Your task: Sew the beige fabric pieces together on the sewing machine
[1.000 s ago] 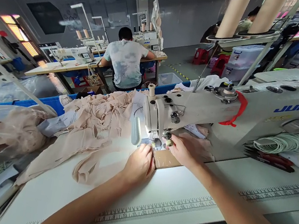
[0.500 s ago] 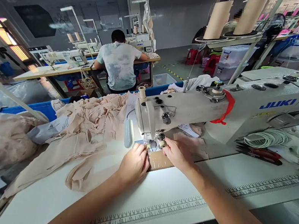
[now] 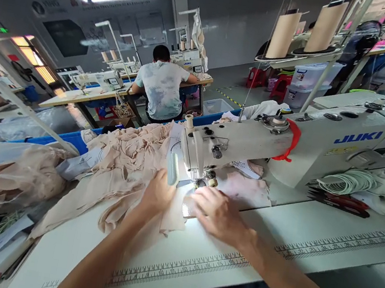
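Where the light falls strongest, just below the needle area of the sewing machine (image 3: 239, 135), a thin beige cloth piece (image 3: 174, 217) lies on the white tabletop (image 3: 80, 248), between the two hands. It looks pale and nearly sheer, washed almost white by the glare, and its lower edge is uneven, with small points. Its upper part runs toward the needle area, where the right fingers partly hide it. A bright, shiny patch shows just beside those fingertips.

The left hand (image 3: 157, 192) sits to the left of the cloth piece, knuckles up, directly below the grey-green oblong part (image 3: 173, 169) of the machine. Its fingers are curled inward; I cannot tell whether cloth is pinched beneath them. The forearm slants up to it from the lower left.

The right hand (image 3: 216, 210) lies palm down in front of the needle area, its fingers loosely extended, slightly bent and parted, pointing left over the cloth. Its wrist is slightly arched, and the forearm comes in from the lower right, crossing the printed ruler (image 3: 178, 268).

Behind the left hand spreads a crumpled heap of similar beige cloth (image 3: 131, 150).
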### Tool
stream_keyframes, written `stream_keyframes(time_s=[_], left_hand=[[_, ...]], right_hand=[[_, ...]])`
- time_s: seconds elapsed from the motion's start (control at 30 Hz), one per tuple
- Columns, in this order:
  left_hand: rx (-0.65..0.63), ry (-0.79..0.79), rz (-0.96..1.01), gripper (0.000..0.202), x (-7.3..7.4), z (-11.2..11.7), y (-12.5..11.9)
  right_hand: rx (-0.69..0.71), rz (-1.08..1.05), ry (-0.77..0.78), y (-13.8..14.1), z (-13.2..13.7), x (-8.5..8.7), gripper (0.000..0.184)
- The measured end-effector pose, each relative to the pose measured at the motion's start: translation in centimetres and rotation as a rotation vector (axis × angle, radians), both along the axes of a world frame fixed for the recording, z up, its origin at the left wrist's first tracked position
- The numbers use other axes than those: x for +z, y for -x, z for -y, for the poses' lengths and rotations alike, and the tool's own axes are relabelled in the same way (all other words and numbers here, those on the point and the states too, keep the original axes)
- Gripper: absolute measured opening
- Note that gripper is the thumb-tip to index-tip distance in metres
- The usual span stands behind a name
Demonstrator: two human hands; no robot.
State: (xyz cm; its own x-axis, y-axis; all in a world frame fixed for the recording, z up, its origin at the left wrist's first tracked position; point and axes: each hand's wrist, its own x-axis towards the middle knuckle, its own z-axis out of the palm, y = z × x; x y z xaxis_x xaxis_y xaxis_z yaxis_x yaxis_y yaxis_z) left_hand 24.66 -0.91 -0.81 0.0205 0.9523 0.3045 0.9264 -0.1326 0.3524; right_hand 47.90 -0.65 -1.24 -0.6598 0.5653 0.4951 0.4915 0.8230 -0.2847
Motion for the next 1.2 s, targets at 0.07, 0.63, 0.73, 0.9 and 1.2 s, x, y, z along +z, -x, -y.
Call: stream_keyframes(time_s=[0.07, 0.63, 0.73, 0.9, 1.2], left_hand=[[0.114, 0.048, -0.046, 0.018, 0.3, 0.2, 1.3], [0.026, 0.318, 0.103, 0.023, 0.5, 0.7, 0.5], [0.038, 0.319, 0.145, 0.023, 0.4, 0.2, 0.4], [0.005, 0.392, 0.358, 0.026, 0.6, 1.5, 0.8], [0.074, 0.454, 0.703, 0.039, 1.5, 14.1, 3.5]], right_hand=[[0.122, 0.054, -0.034, 1.4, 1.9, 0.2, 0.032], [0.210, 0.122, 0.016, 2.1, 8.8, -3.8, 0.068], [0.178, 0.104, -0.019, 1.9, 9.3, -4.1, 0.075], [0.145, 0.100, -0.087, 1.3, 10.2, -4.0, 0.078], [0.372, -0.253, 0.109, -1.1, 11.6, -4.3, 0.022]])
